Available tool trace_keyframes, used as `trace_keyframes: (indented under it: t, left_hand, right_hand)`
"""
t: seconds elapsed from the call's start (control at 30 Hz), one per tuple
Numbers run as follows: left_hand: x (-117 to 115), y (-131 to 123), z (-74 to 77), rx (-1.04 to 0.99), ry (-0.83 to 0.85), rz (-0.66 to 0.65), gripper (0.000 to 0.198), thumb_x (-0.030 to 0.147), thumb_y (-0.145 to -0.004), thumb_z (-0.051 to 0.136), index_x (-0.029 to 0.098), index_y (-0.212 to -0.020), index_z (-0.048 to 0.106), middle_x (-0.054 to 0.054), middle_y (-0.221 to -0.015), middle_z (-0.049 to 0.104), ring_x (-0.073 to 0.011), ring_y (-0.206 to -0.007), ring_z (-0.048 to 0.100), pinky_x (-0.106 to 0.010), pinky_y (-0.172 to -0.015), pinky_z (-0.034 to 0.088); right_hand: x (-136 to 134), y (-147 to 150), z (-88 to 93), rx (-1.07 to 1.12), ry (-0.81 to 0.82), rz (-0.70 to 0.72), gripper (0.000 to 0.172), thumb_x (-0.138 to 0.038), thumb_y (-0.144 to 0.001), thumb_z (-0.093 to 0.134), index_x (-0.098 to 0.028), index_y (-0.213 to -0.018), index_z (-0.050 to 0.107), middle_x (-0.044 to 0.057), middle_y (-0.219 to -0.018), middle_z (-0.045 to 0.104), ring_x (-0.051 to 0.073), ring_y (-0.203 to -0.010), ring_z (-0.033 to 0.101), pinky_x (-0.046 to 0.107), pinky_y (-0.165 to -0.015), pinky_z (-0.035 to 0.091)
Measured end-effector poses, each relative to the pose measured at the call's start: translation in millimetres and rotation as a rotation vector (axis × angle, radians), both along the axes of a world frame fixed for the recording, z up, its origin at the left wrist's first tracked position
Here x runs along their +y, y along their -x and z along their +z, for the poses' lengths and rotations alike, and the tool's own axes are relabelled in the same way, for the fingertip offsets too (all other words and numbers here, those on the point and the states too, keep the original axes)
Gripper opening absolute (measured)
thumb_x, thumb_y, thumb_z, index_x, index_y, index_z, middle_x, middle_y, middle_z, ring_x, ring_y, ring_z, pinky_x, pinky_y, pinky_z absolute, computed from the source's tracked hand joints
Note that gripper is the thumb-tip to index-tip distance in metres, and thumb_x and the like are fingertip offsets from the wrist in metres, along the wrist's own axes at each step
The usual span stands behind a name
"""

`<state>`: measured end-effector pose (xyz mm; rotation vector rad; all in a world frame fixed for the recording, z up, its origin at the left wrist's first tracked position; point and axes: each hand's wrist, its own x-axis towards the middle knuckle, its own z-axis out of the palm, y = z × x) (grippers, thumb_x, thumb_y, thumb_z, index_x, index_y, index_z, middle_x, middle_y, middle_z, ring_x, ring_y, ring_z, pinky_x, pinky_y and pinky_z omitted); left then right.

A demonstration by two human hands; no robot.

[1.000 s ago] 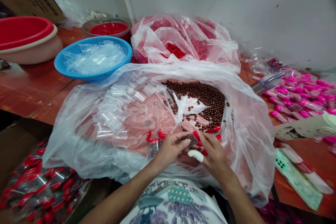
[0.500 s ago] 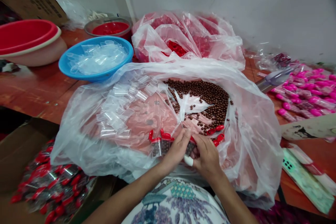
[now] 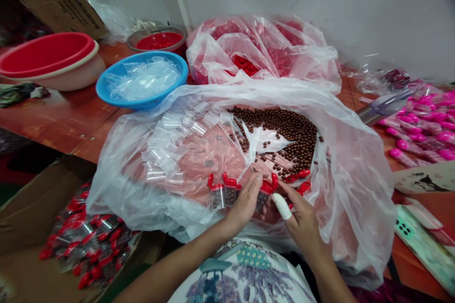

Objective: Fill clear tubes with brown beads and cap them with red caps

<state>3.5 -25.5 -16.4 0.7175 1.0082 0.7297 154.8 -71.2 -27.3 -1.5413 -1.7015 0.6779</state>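
Note:
My left hand (image 3: 246, 202) is closed on a small clear bottle (image 3: 263, 195) with a red flip lid, filled with brown beads. Its lid stands up. Just to the right, my right hand (image 3: 302, 218) has fingers and thumb apart, its index fingertip close to the lid; the thumb wears a white wrap (image 3: 282, 206). Two more bottles with raised red lids, a nearer one (image 3: 230, 194) and a left one (image 3: 217, 196), stand left of my left hand. Beyond lie a heap of brown beads (image 3: 298, 130), loose red lids (image 3: 298, 176) and empty clear bottles (image 3: 167, 144).
A blue basin (image 3: 106, 97) of clear plastic pieces stands back left, beside red and white basins (image 3: 46, 57). A bag of red parts (image 3: 263, 52) lies behind. Pink-capped tubes (image 3: 426, 123) and a phone (image 3: 423, 246) are right. A box (image 3: 21, 208) holds filled bottles lower left.
My right hand has moved away from the bottle to the right and its fingers have spread. The bottle's red lid now shows standing up. The view has shifted slightly left.

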Motion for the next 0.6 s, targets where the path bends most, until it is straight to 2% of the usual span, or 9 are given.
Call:
trace_keyframes:
  t: [0.1, 0.17, 0.23, 0.4, 0.5, 0.6]
  left_hand:
    - [-2.3, -1.4, -2.5, -0.038, 0.033, -0.036, 0.065, 0.065, -0.082, 0.032, 0.018, -0.123, 0.049, -0.001, -0.06, 0.06, -0.0123, -0.048, 0.054, -0.024, -0.048, 0.042]
    - [-2.8, -1.8, -2.9, -0.083, 0.078, -0.048, 0.071, 0.068, -0.081, 0.025, 0.017, -0.127, 0.046, -0.001, -0.058, 0.06, -0.0121, -0.046, 0.053, -0.023, -0.047, 0.041]
    - [-3.2, -1.8, -2.1, -0.087, 0.087, -0.048, 0.07, 0.067, -0.082, 0.025, 0.018, -0.127, 0.045, 0.0, -0.059, 0.059, -0.0117, -0.046, 0.052, -0.024, -0.048, 0.041]
    - [-6.4, -3.3, 4.4, 0.019, -0.016, -0.059, 0.051, 0.056, -0.084, 0.04, 0.018, -0.116, 0.052, 0.0, -0.068, 0.058, -0.0115, -0.055, 0.053, -0.023, -0.051, 0.042]
    - [-13.7, -6.7, 6.9, 0.033, 0.006, -0.078, 0.044, 0.049, -0.086, 0.039, 0.018, -0.116, 0.049, 0.002, -0.06, 0.053, -0.0112, -0.051, 0.05, -0.022, -0.046, 0.039]
    - [-24.5, -9.9, 4.5, -0.034, 0.042, -0.126, 0.043, 0.045, -0.089, 0.033, 0.019, -0.121, 0.044, 0.005, -0.052, 0.046, -0.0098, -0.041, 0.044, -0.019, -0.039, 0.033]
  right_hand:
    - [1.7, 8.2, 8.3, -0.183, -0.042, 0.118, 0.07, -0.041, -0.076, 0.062, -0.017, -0.136, 0.033, 0.015, -0.125, 0.053, 0.029, -0.11, 0.054, 0.042, -0.087, 0.049]
    - [2.9, 13.0, 10.1, -0.261, -0.09, 0.145, 0.078, -0.044, -0.073, 0.065, -0.015, -0.136, 0.031, 0.016, -0.125, 0.053, 0.03, -0.11, 0.053, 0.045, -0.087, 0.048]
    - [4.0, 16.2, 8.7, -0.313, -0.158, 0.156, 0.076, -0.044, -0.073, 0.064, -0.014, -0.134, 0.031, 0.017, -0.124, 0.052, 0.031, -0.112, 0.052, 0.047, -0.09, 0.046]
    - [2.8, 14.0, 1.6, -0.417, -0.26, 0.18, 0.066, -0.033, -0.074, 0.062, -0.011, -0.13, 0.034, 0.019, -0.122, 0.052, 0.03, -0.114, 0.049, 0.047, -0.092, 0.045]
    - [-3.7, 8.1, -1.7, -0.464, -0.316, 0.205, 0.062, -0.029, -0.072, 0.061, -0.009, -0.127, 0.038, 0.02, -0.117, 0.054, 0.03, -0.109, 0.052, 0.045, -0.089, 0.047]
    - [-13.6, 4.1, -4.1, -0.513, -0.375, 0.214, 0.063, -0.033, -0.07, 0.063, -0.008, -0.123, 0.041, 0.02, -0.111, 0.057, 0.03, -0.102, 0.055, 0.044, -0.083, 0.049]
